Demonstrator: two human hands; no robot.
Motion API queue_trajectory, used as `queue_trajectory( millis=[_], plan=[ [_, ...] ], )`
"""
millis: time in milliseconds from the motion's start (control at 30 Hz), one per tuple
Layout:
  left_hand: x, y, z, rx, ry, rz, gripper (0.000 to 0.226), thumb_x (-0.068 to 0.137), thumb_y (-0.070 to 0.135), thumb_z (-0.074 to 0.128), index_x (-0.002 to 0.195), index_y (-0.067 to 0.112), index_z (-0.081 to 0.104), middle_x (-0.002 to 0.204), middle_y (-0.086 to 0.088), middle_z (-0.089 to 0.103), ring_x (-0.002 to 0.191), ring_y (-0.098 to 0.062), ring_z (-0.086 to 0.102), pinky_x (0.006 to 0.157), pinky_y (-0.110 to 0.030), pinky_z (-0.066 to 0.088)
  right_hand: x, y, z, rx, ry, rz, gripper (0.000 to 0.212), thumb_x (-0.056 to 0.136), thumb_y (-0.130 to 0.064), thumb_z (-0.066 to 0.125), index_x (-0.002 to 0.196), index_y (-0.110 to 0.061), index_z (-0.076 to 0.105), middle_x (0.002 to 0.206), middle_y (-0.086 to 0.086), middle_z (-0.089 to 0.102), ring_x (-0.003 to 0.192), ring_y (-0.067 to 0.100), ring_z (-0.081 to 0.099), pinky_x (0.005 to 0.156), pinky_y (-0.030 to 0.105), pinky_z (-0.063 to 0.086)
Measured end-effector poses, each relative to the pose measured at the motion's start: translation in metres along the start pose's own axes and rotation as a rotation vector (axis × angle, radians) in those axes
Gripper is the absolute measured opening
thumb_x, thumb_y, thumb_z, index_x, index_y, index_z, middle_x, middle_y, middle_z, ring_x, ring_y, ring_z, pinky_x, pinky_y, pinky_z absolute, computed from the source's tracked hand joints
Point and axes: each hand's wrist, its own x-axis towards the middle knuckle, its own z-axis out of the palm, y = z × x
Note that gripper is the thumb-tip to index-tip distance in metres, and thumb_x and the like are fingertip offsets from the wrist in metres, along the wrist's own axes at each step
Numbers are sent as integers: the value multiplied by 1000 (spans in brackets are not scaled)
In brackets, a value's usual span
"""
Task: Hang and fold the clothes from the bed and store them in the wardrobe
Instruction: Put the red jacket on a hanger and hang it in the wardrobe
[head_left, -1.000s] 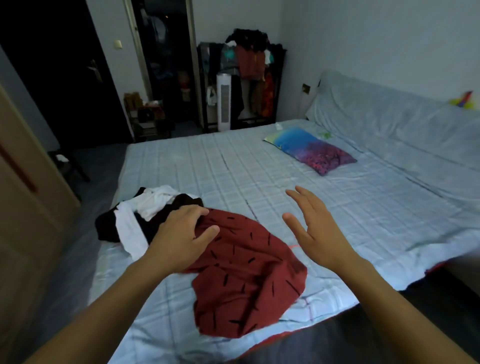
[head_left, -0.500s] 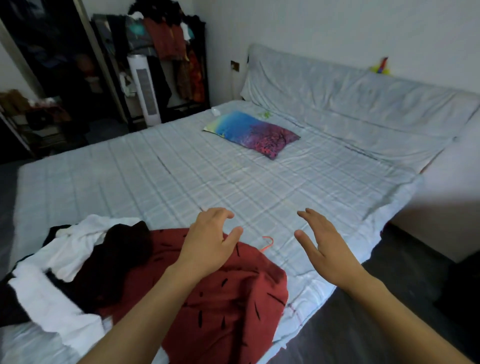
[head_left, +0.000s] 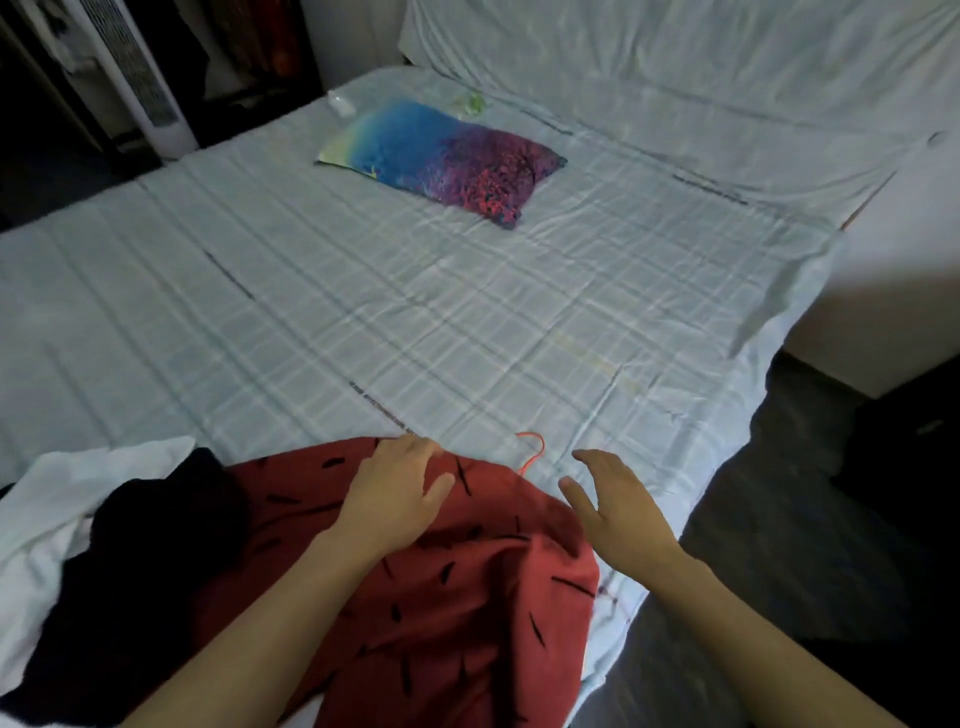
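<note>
A red garment with black dashes (head_left: 457, 597) lies crumpled at the near edge of the bed (head_left: 363, 322). My left hand (head_left: 397, 493) rests on its top edge with fingers relaxed. My right hand (head_left: 615, 506) hovers open just right of the garment, over the sheet. The hook of an orange hanger (head_left: 535, 449) pokes out from under the red cloth between my hands. To the left lie a black garment (head_left: 140, 561) and a white garment (head_left: 67, 493), tangled together.
A blue-and-purple pillow (head_left: 441, 158) lies far across the bed. A clothes rack with hanging clothes (head_left: 249, 47) and a white tower fan (head_left: 137, 78) stand at the top left. Dark floor (head_left: 779, 545) runs along the bed's right side.
The view has swung right and come closer to the bed. My left hand has slid to the red garment's upper edge, my right hand has dropped nearer the sheet, and the hanger hook shows.
</note>
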Motion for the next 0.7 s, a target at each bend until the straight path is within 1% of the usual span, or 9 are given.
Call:
queue_trajectory(
  millis=[100, 200, 267, 333, 400, 467, 567, 700],
  plan=[
    [30, -17, 24, 37, -47, -6, 38, 95, 44, 54, 127, 22, 57, 129, 4, 57, 121, -19, 49, 103, -41, 41, 28, 21, 27, 18, -19, 79, 48, 101, -39, 48, 141, -14, 47, 145, 4, 47, 133, 21, 44, 110, 36, 34],
    [66, -35, 54, 96, -107, 15, 38, 96, 44, 52, 128, 23, 56, 130, 4, 57, 122, -19, 49, 102, -39, 40, 56, 48, 57, 18, -37, 156, 43, 99, -37, 52, 137, -15, 51, 138, 6, 52, 126, 24, 50, 105, 39, 40],
    [89, -46, 78, 118, -162, 26, 37, 97, 43, 51, 128, 23, 55, 130, 3, 56, 122, -19, 48, 102, -38, 40, 72, 66, 83, 27, -93, 202, 38, 98, -35, 54, 130, -15, 56, 129, 7, 56, 119, 25, 54, 99, 39, 44],
    [106, -56, 104, 117, -223, 32, 35, 97, 41, 51, 126, 21, 56, 127, 2, 57, 118, -20, 50, 101, -39, 41, 83, 80, 109, 22, -175, 254, 33, 97, -35, 55, 122, -14, 59, 121, 9, 60, 113, 27, 57, 95, 38, 44],
    [114, -66, 130, 114, -259, 36, 33, 97, 40, 51, 123, 21, 56, 123, 3, 58, 114, -20, 51, 99, -39, 42, 89, 92, 138, -7, -240, 281, 33, 95, -36, 56, 120, -14, 58, 121, 9, 59, 113, 28, 56, 94, 36, 45],
    [121, -76, 156, 119, -276, 56, 34, 97, 39, 51, 126, 22, 55, 123, 5, 57, 114, -18, 51, 98, -37, 43, 95, 100, 162, -63, -264, 298, 37, 93, -38, 56, 124, -17, 55, 127, 6, 56, 116, 27, 54, 95, 35, 44],
    [140, -91, 188, 122, -275, 104, 36, 96, 33, 55, 130, 21, 54, 129, 5, 56, 118, -19, 50, 99, -36, 43, 104, 110, 187, -178, -250, 320, 42, 88, -40, 58, 125, -21, 52, 126, 2, 53, 117, 26, 50, 97, 37, 39],
    [160, -108, 216, 217, -237, 200, 45, 87, 22, 67, 130, 16, 57, 132, -2, 56, 123, -24, 51, 101, -39, 43, 105, 121, 203, -189, -125, 394, 49, 79, -34, 70, 123, -18, 55, 119, 5, 52, 114, 28, 49, 95, 39, 41]
  ],
)
